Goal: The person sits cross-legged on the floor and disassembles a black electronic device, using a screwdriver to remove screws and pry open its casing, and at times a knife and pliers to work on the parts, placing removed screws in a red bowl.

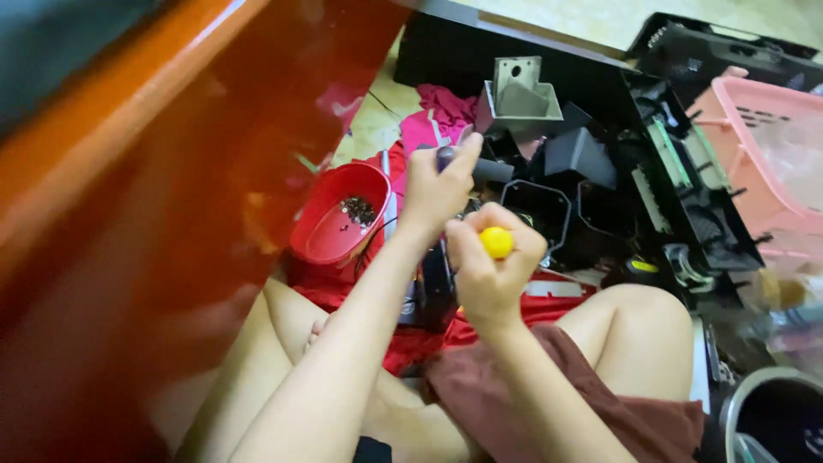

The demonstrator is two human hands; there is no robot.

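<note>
My left hand (pixel 439 184) grips a small dark part (pixel 447 156) and holds it up above my lap. Just below and to its right, my right hand (pixel 493 261) is closed round a tool with a yellow handle end (pixel 496 242); the shaft is hidden by my fingers. Both hands hover over a dark piece (pixel 435 287) that rests on red cloth (pixel 403 343) between my knees.
A red bowl (pixel 326 236) with several small screws lies to the left. Black plastic housings (pixel 600 184) and a grey metal bracket (pixel 519 94) lie ahead. A pink basket (pixel 763 163) stands at right, and an orange-red glossy panel (pixel 154 171) fills the left side.
</note>
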